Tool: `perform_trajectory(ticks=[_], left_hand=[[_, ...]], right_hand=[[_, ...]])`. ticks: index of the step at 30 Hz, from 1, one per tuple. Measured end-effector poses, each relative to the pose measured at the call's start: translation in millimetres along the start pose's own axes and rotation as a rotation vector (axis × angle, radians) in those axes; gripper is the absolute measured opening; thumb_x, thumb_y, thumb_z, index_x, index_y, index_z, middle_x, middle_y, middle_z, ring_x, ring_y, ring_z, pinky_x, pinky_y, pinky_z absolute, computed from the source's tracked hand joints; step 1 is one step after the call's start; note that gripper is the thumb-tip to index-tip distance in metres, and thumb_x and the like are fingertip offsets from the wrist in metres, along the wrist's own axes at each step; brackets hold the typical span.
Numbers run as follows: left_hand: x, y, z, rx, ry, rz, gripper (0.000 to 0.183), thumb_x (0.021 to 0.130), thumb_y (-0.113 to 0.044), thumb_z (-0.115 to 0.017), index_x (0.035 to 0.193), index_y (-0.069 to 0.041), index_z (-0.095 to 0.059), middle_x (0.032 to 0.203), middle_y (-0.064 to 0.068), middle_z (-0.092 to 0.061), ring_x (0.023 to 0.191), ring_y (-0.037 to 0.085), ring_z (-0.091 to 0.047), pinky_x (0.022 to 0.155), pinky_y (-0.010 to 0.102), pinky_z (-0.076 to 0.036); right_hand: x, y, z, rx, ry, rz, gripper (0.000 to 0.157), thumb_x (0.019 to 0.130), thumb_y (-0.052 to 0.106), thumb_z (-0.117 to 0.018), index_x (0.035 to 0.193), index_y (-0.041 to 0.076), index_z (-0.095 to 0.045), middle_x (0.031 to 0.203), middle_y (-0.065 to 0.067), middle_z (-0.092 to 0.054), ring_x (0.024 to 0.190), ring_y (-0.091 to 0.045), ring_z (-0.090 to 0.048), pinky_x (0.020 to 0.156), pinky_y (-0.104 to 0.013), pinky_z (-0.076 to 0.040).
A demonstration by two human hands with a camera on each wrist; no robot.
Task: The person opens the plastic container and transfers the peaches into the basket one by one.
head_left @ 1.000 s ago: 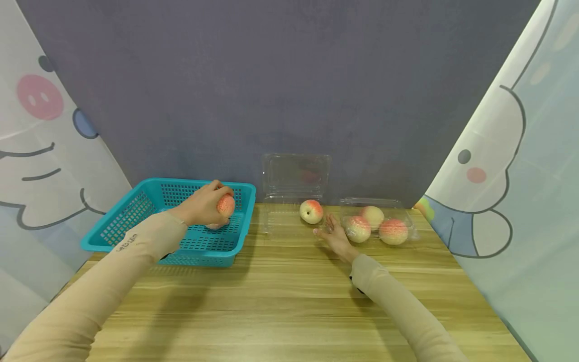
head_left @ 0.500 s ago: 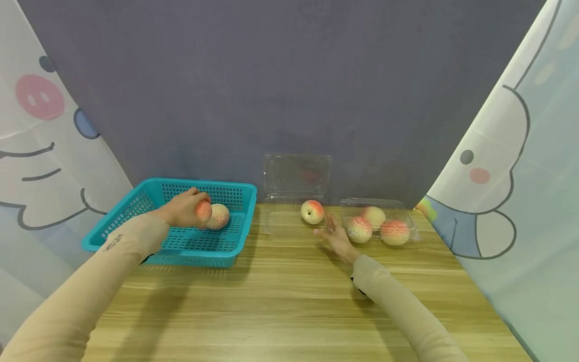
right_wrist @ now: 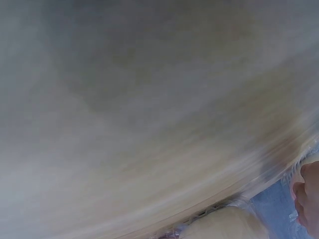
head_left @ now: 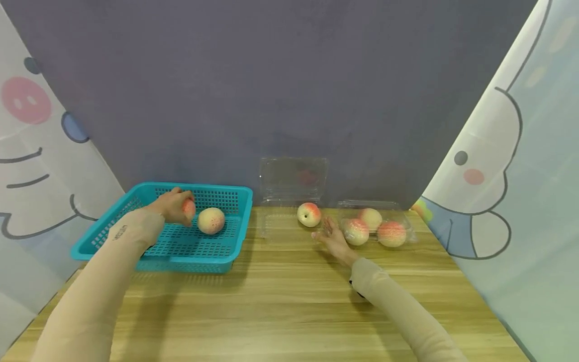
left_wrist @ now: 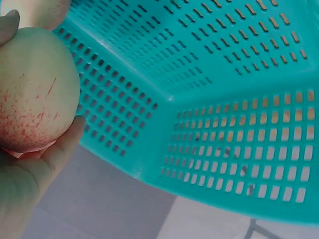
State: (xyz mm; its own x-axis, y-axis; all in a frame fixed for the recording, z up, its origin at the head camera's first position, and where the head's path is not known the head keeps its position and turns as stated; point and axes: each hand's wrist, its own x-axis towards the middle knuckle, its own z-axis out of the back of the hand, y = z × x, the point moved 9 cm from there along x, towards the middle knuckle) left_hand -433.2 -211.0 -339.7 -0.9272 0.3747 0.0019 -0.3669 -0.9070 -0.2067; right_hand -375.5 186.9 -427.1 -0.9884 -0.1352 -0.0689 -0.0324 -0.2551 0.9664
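Observation:
My left hand (head_left: 174, 207) grips a red-speckled peach (head_left: 189, 208) inside the turquoise basket (head_left: 244, 226). Thumb and fingers hold it from opposite sides; the left wrist view shows that peach (left_wrist: 37, 89) close up. To its right, a paler peach (head_left: 211, 221) lies on the basket floor. My right hand (head_left: 335, 244) lies low over the table, fingers extended and holding nothing visible. It sits between an open clear clamshell box (head_left: 278, 226) with one peach (head_left: 309, 215) and a second clear box (head_left: 409, 229) with three peaches (head_left: 391, 234).
The raised lid (head_left: 293, 176) of the first box leans towards the grey backdrop (head_left: 289, 90). Wood-grain table (head_left: 271, 301) spreads in front of the boxes. Printed cartoon curtains (head_left: 479, 141) flank both sides. In the right wrist view, a blurred pale surface covers most of the frame.
My left hand has moved left across the basket with its peach, uncovering the other peach, which has turned a little. The right hand stays in place. The head view has shifted slightly.

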Motion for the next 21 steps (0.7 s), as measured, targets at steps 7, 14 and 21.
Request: perform_trajectory(ticks=[7, 14, 21], left_hand=[[14.5, 13.0, -7.7, 0.031, 0.013, 0.032, 0.07, 0.064, -0.022, -0.081, 0.121, 0.002, -0.049, 0.114, 0.03, -0.042, 0.087, 0.041, -0.052, 0.066, 0.047, -0.046], [24.8, 18.6, -7.7, 0.026, 0.032, 0.073, 0.069, 0.063, -0.019, -0.08, 0.121, 0.0, -0.048, 0.111, 0.029, -0.041, 0.084, 0.039, -0.051, 0.06, 0.041, -0.045], [32.2, 21.3, -23.4, 0.022, 0.066, 0.099, 0.07, 0.064, -0.017, -0.08, 0.123, 0.001, -0.047, 0.114, 0.03, -0.039, 0.088, 0.042, -0.05, 0.063, 0.043, -0.045]], right_hand=[[7.4, -12.1, 2.5, -0.017, -0.016, 0.012, 0.088, 0.088, 0.022, -0.061, 0.147, 0.005, 0.001, 0.154, -0.014, -0.003, 0.141, -0.035, -0.007, 0.113, -0.046, -0.016], [14.8, -20.3, 4.2, -0.049, -0.026, 0.025, 0.088, 0.089, 0.026, -0.06, 0.147, 0.006, 0.003, 0.154, -0.012, -0.004, 0.141, -0.033, -0.008, 0.113, -0.045, -0.019], [14.9, -19.6, 2.7, -0.04, -0.021, 0.031, 0.087, 0.09, 0.024, -0.059, 0.147, 0.005, 0.004, 0.154, -0.013, -0.004, 0.141, -0.034, -0.007, 0.113, -0.045, -0.017]])
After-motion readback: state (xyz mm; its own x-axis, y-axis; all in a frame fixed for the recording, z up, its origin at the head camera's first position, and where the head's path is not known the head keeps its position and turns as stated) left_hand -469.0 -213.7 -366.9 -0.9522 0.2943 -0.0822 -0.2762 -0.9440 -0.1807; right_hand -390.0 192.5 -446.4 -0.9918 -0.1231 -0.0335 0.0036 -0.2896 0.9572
